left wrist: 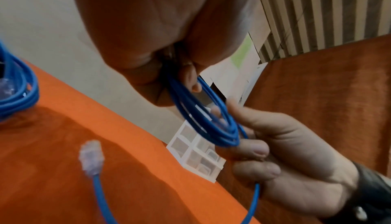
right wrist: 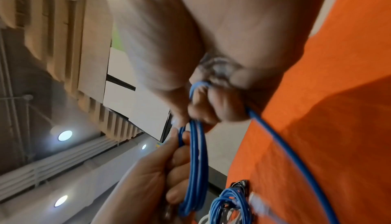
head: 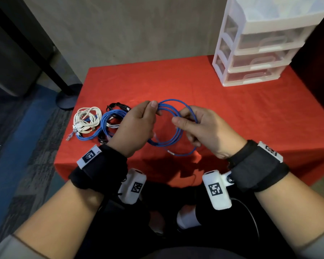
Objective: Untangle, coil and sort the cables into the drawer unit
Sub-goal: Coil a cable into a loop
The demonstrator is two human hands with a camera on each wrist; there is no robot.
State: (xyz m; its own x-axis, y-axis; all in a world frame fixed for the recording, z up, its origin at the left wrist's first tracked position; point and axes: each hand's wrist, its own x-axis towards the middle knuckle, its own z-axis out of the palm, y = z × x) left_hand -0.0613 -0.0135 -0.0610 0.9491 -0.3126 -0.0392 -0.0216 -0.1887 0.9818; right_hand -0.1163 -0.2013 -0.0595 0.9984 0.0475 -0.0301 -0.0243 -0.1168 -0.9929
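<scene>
Cable in hand: a blue network cable is wound into several round loops and held up over the near middle of the red tablecloth, off the cloth.
Left hand: the left hand pinches the gathered loops at their far-left side between thumb and fingers.
Right hand: the right hand has its fingers curled round the right side of the same coil; the wrist views show strands passing through its fingers.
Loose end: a short tail with a clear plug hangs free from the coil, so by my judgement the winding is almost done but not finished.
Still to do: a pile at the near left edge waits, with a white cable bundle, another blue cable and a black cable lying overlapped; whether they are knotted together I cannot tell.
Drawer unit: the white drawer unit stands at the far right corner, well apart from the hands, with its translucent drawers all pushed in.
Drawer contents: no cable shows through the drawer fronts, though they are too hazy to be sure.
Progress: early, as I judge it; nothing is sorted away yet.
</scene>
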